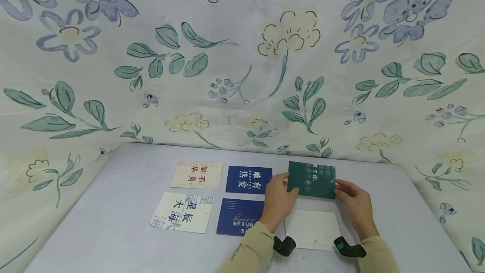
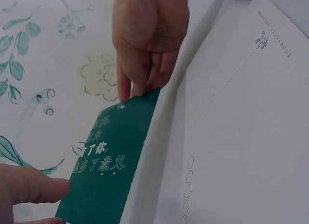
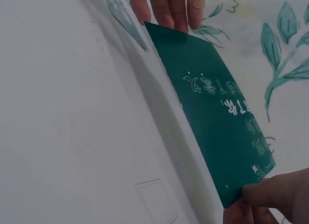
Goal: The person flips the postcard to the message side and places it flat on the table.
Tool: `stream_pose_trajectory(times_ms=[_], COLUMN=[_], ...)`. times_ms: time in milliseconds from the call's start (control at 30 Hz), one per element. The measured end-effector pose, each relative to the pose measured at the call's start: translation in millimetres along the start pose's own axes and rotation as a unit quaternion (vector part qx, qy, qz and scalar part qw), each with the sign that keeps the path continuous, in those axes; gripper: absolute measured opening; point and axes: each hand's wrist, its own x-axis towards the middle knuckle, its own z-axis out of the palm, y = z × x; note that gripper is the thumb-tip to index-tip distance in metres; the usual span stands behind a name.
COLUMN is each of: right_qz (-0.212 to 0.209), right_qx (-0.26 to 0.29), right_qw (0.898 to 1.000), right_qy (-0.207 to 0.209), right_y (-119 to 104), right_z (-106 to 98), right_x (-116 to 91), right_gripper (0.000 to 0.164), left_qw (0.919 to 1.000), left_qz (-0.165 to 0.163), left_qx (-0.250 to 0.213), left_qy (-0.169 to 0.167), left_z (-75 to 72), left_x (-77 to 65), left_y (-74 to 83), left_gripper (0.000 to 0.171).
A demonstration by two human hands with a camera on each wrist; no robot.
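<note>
White surface (image 1: 401, 205) runs past the right hand (image 1: 357, 206) to its side edge, and the green postcard (image 1: 312, 180), just beyond a white postcard (image 1: 312, 228), is between that hand and the left hand (image 1: 279, 199), each pinching one short end.

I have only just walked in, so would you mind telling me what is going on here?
A person is handling a green card, with the fingers of the left hand and right hand pinching its opposite side edges. A mostly white card lies on the table, nearer the person. To the left, a cream card and an upper blue card lie above a white-and-grey card and a lower blue card, partly hidden by the left arm.
</note>
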Motion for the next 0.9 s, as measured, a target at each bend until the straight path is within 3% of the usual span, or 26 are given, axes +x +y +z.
stream_pose_trajectory(times_ms=[900], right_qz=[0.019], right_qx=[0.007], right_qw=[1.000], right_qy=[-0.013], right_y=[-11], right_z=[2], right_x=[-5], right_gripper=[0.033], left_qw=[0.9986], left_qz=[0.042], left_qx=[-0.002], left_qy=[0.032], left_z=[1.5], left_x=[0.0], left_y=[2.3], left_gripper=[0.047])
